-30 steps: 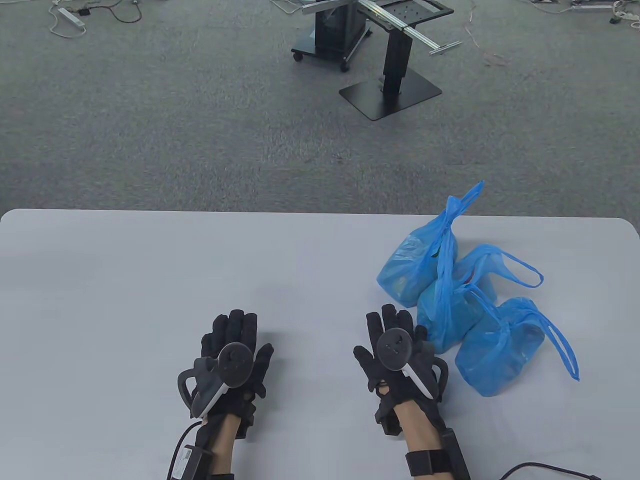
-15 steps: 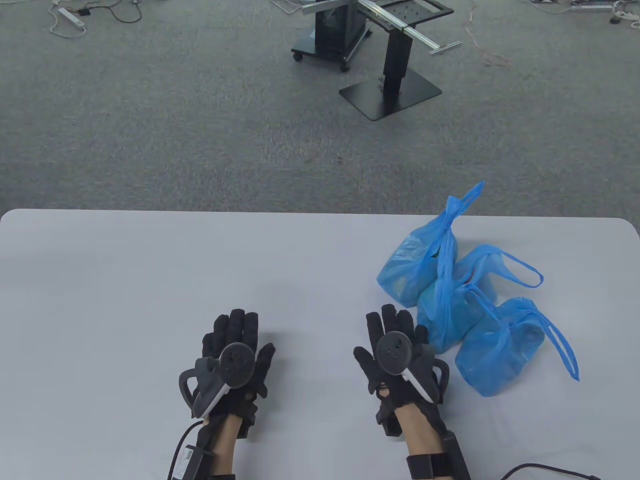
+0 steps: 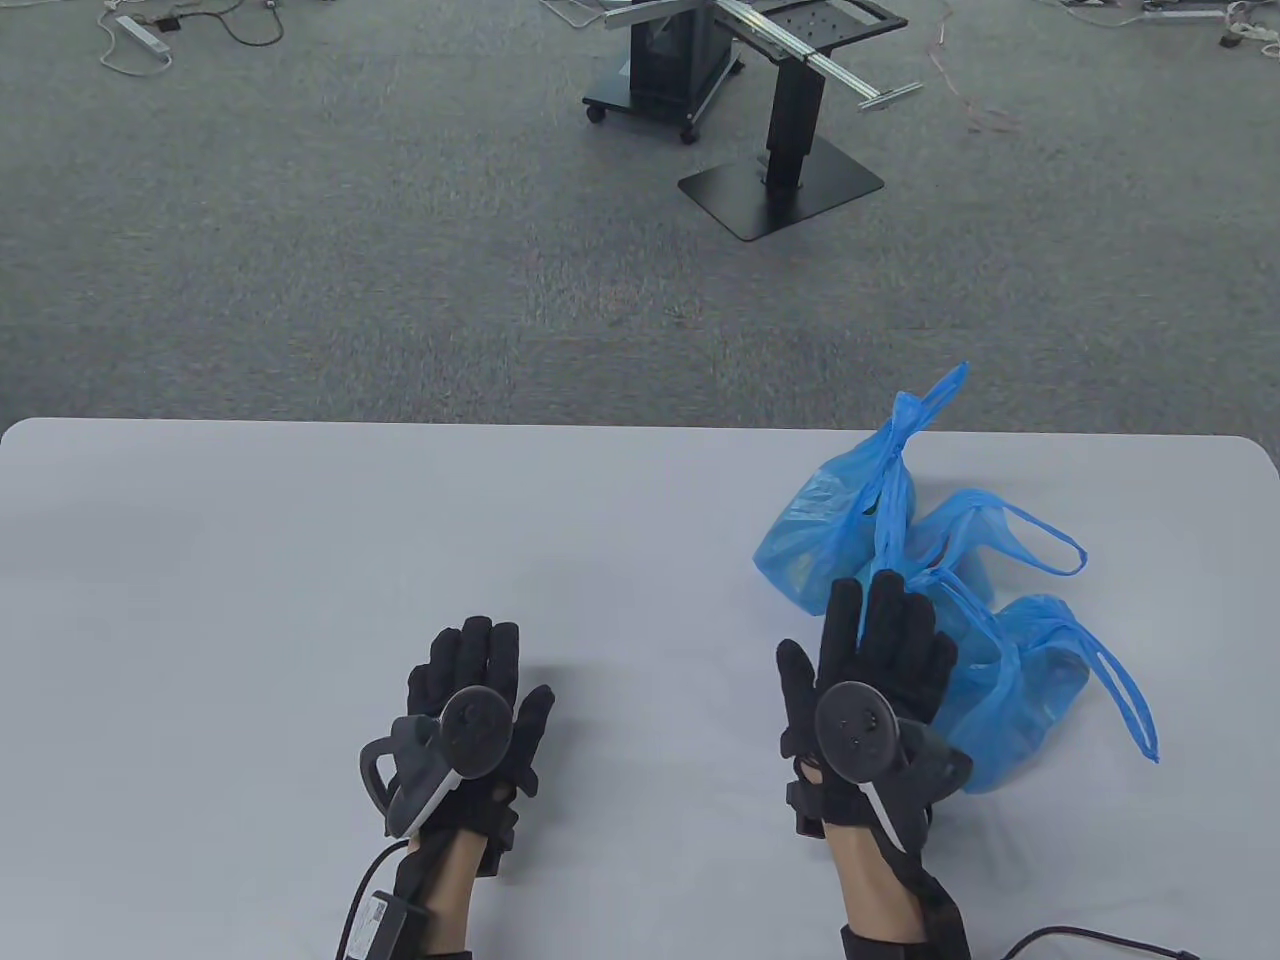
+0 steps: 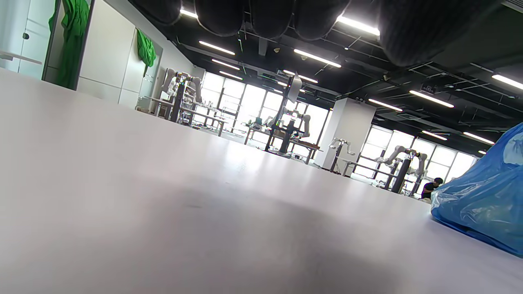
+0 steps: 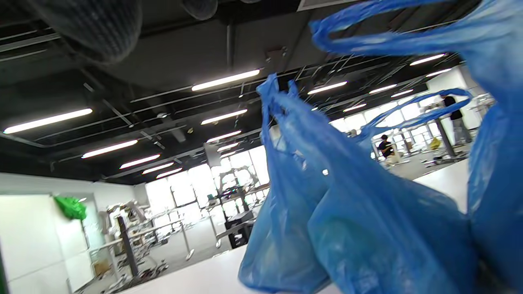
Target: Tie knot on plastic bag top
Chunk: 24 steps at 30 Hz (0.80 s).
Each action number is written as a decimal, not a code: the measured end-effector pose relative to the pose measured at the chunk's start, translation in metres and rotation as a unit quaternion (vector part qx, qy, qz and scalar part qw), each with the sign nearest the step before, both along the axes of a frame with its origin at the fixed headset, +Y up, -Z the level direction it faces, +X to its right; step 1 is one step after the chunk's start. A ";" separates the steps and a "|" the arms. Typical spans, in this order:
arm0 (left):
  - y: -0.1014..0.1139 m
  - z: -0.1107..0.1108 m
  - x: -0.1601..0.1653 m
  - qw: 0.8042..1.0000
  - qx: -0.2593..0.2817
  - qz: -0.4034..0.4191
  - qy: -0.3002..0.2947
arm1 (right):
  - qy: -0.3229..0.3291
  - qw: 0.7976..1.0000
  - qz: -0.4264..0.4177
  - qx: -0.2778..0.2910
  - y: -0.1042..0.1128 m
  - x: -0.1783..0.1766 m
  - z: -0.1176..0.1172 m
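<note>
Three blue bags (image 3: 1010, 690) lie under the right hand's (image 3: 865, 690) straight, spread fingers (image 3: 885, 610).

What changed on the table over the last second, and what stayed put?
The right hand moved forward and rightward, fingers straight, and now overlaps the middle blue bag; no grip is visible. The left hand stayed flat on the table, and the far bag and near bag kept their places.
</note>
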State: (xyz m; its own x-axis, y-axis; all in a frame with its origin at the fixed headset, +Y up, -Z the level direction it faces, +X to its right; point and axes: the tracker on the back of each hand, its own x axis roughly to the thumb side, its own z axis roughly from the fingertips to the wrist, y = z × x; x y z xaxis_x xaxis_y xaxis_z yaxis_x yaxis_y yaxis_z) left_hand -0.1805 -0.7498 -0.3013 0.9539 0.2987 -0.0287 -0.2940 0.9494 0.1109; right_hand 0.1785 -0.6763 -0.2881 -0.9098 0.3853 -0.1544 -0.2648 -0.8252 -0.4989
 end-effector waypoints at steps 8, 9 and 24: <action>0.001 0.000 0.004 1.000 -0.001 0.001 -0.006 | -0.126 0.990 -0.067 -0.002 -0.005 0.053 0.006; 0.001 0.000 0.004 1.000 -0.001 0.001 -0.006 | -0.134 0.988 -0.075 -0.004 -0.006 0.057 0.007; 0.001 0.002 0.005 1.000 -0.004 0.006 -0.008 | -0.218 0.940 -0.238 -0.106 -0.070 0.118 -0.002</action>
State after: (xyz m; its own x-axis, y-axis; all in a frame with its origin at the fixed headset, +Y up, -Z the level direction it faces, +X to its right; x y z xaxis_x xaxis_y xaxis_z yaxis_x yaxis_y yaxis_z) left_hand -0.1759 -0.7489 -0.2997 0.9504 0.3106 -0.0169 -0.3075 0.9464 0.0985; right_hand 0.2965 -0.7460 -0.2900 -0.4739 0.6523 -0.5916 -0.4384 -0.7574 -0.4839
